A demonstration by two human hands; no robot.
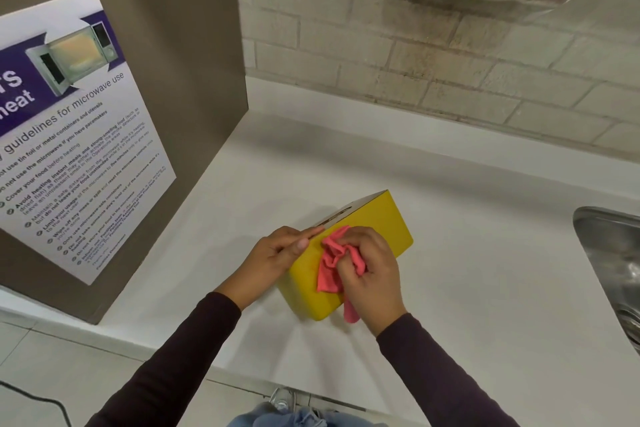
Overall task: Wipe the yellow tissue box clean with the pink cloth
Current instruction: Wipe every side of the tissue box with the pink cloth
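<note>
Two hands work on one yellow tissue box (377, 222) on the white table (467, 253). The left hand (277, 253) lies flat along the box's upper near edge, fingers extended, steadying it. The right hand (372, 269) is closed around one bunched pink cloth (329, 267), pressing it on the yellow face. The box's long axis runs from near-left to far-right, slotted top facing left.

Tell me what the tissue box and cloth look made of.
Yellow tissue box: probably smooth matte plastic, with even colour and rounded corners; painted wood is possible. Pink cloth: soft thin fabric, bunched and folded under the right hand.
</note>
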